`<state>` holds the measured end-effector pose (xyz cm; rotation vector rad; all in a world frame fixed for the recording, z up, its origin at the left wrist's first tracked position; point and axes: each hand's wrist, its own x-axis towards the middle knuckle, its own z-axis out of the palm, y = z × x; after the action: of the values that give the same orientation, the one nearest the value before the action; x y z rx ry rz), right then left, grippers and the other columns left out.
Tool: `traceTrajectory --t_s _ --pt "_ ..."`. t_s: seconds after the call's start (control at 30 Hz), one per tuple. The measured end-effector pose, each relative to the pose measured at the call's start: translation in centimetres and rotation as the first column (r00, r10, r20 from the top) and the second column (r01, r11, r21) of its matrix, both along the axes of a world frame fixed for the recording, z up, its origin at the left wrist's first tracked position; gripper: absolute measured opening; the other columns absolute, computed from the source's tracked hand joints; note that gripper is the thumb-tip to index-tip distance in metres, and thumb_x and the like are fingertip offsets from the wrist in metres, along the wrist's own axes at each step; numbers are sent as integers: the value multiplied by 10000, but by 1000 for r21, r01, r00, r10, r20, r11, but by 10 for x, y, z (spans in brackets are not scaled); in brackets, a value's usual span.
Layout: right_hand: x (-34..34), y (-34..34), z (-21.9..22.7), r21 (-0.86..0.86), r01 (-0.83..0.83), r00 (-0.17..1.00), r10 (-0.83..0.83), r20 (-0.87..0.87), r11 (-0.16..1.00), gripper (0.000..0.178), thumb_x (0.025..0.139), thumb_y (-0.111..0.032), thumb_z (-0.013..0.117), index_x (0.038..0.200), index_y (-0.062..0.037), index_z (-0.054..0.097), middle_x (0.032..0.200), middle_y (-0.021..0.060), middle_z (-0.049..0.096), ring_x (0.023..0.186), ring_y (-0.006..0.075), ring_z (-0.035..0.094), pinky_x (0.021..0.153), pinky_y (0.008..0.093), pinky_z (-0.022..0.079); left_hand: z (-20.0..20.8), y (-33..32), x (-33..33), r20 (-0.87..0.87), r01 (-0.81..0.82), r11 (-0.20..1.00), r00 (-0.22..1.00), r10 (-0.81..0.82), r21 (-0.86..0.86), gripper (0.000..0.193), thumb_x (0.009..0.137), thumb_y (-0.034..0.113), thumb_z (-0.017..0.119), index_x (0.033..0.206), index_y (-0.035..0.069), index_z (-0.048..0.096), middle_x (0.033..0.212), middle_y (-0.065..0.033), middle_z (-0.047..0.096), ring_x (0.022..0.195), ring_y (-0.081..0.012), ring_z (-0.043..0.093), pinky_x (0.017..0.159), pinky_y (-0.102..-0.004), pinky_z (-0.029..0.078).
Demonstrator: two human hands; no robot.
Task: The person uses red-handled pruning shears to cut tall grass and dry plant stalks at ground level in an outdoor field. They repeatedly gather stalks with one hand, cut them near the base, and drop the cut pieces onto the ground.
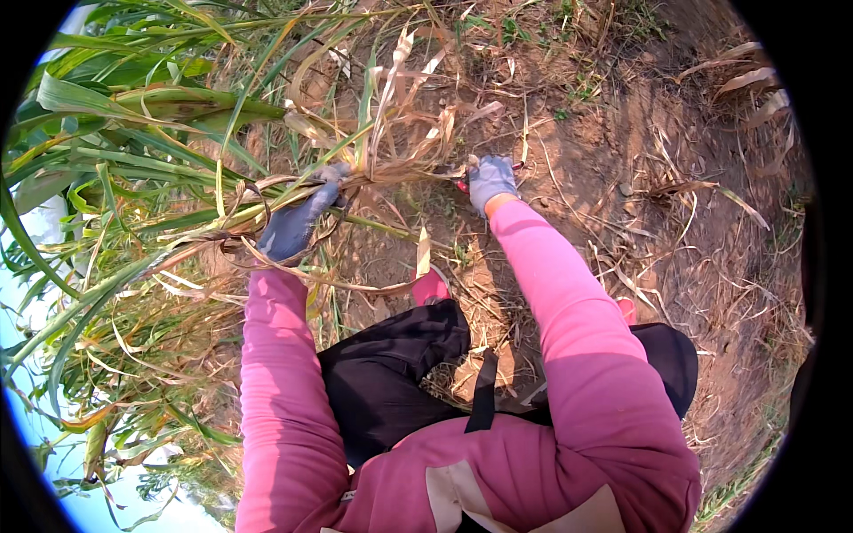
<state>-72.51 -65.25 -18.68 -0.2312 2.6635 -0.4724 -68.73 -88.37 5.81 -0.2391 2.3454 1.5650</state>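
In a grey glove, my left hand (302, 218) is closed around a bundle of maize-like stalks (378, 171), with green and dry leaves running out to the left. The stalks lean across the ground, and their dry lower part reaches toward my right hand (491, 180). That hand, also gloved, is closed on a tool with a red handle (462, 186). Bits of red show on both sides of the fist. Most of the tool is hidden, so its exact kind is unclear. The tool is right beside the stalks' lower end; whether they touch cannot be made out.
Tall green and yellowing plants (107, 160) stand thickly along the left. Brown soil (604, 169) strewn with dry leaves and straw lies ahead and to the right. A pink shoe (432, 286) shows below the stalks, by my bent, black-clothed leg (391, 373).
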Motion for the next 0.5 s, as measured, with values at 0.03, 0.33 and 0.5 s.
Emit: traceTrajectory --t_s 0.03,0.33,0.5 --pt "-3 2 1 -48 11 998 -9 56 999 353 945 -257 370 1059 -43 627 1070 171 622 1050 329 537 955 412 371 -2 -2 -1 -29 41 999 999 -41 -7 296 945 270 545 1088 24 626 958 -31 603 802 -99 523 742 -246 428" --pt "21 38 -14 -76 49 985 -35 169 996 405 778 -259 606 1136 -74 560 1063 176 641 1013 339 612 863 440 461 -22 -29 0 -85 36 988 996 -23 152 217 954 207 535 1072 28 564 1102 -88 621 947 -150 591 832 -294 486" --pt "26 53 -7 -19 -114 993 114 24 993 502 718 -293 679 1144 -68 540 1113 133 593 1081 295 559 936 432 394 -18 -24 -4 -80 28 977 997 -12 214 151 944 156 544 1029 31 540 1086 -110 630 943 -169 617 821 -282 515"
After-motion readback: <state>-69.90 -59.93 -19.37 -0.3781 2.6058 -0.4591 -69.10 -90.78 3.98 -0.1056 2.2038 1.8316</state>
